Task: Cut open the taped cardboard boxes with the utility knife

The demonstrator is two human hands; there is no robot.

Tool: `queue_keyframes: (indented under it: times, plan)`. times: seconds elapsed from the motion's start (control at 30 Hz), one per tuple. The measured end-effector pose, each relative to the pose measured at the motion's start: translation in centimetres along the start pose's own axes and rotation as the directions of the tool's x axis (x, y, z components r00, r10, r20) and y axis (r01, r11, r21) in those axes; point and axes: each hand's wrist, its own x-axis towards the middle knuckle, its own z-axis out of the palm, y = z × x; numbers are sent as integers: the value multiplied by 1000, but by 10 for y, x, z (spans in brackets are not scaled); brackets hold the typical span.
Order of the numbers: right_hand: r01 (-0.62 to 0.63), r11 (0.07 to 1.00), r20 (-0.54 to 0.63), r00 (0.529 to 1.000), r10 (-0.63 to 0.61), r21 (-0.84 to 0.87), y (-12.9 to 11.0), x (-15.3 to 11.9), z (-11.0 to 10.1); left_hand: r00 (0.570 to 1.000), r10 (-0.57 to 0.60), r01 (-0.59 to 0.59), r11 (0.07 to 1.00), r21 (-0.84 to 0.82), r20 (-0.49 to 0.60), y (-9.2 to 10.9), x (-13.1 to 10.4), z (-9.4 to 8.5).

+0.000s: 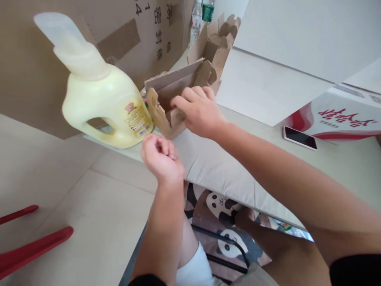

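An open cardboard box (166,119) with upright flaps stands on the light tabletop (208,153). My right hand (199,109) reaches over its near side, fingers bent down at the rim; what they grip, if anything, is hidden. Curled closed, my left hand (162,157) is just in front of the box's left corner, and its fingertips are turned inward so that their contents cannot be made out. Left of the box is a large pale-yellow jug (110,95) with a handle, a label and a translucent cap.
Behind stands a big carton (127,35). More cut cardboard (220,47) and bottles (196,22) are farther back. White panels (276,83), a phone (300,138) and a red-and-white box (342,117) are at the right. Red legs (35,246) lie lower left.
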Motion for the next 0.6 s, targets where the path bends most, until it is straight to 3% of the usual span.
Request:
queue_keyframes:
  times: [0.1, 0.2, 0.27, 0.33, 0.4, 0.47, 0.53, 0.6]
  plan:
    - [-137, 990, -44, 989, 138, 33, 7, -39, -16, 996, 89, -88, 996, 15, -27, 5, 14, -14]
    - [-289, 949, -187, 933, 308, 122, 19, -88, -33, 990, 118, -117, 993, 13, -78, 4, 24, -19]
    - [-287, 930, -250, 906, 341, 230, 23, -127, -48, 986, 130, -131, 991, -4, -107, -1, 26, -16]
    - [-204, 906, -219, 929, 299, 371, 23, -168, -65, 982, 174, -175, 985, -7, -68, -9, 25, -9]
    - [-123, 876, -179, 957, 230, 467, 17, -206, -81, 973, 217, -219, 976, 12, 81, -20, 21, -1]
    - [-105, 873, -168, 964, 208, 477, 10, -238, -94, 935, 200, -224, 973, 50, 292, -33, 14, 7]
    - [-125, 879, -155, 963, 219, 461, 5, -264, -100, 863, 111, -172, 982, 80, 493, -46, 3, 16]
    - [-167, 877, -145, 956, 256, 450, 5, -283, -101, 779, 32, -118, 988, 97, 626, -58, -10, 25]
